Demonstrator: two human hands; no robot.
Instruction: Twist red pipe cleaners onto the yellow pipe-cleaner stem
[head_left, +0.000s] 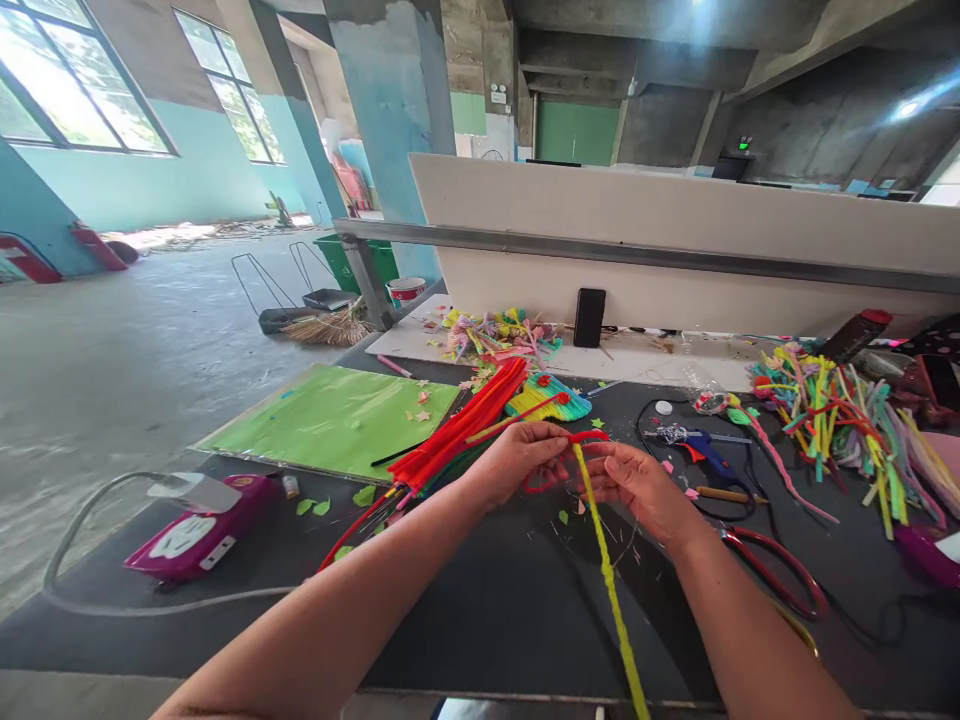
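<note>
A red pipe cleaner (590,437) is pinched between the thumb and fingers of my left hand (534,455). It crosses the top of a yellow-green fuzzy stem (606,565), which hangs down toward the table's front edge. Part of the red piece loops below my left fingers. My right hand (637,488) is beside the stem's upper end, fingers apart and reaching behind it; whether they touch it I cannot tell. Left of my hands lies a bundle of red pipe cleaners (465,425). Behind them is a yellow and blue fuzzy piece (574,400) with red blobs.
To the right lie red-handled scissors (780,575), a blue glue gun (709,458) with its cord, and a multicoloured heap of pipe cleaners (847,425). A magenta power strip (199,530) and a green sheet (330,420) are left. A phone (589,318) leans on the back panel.
</note>
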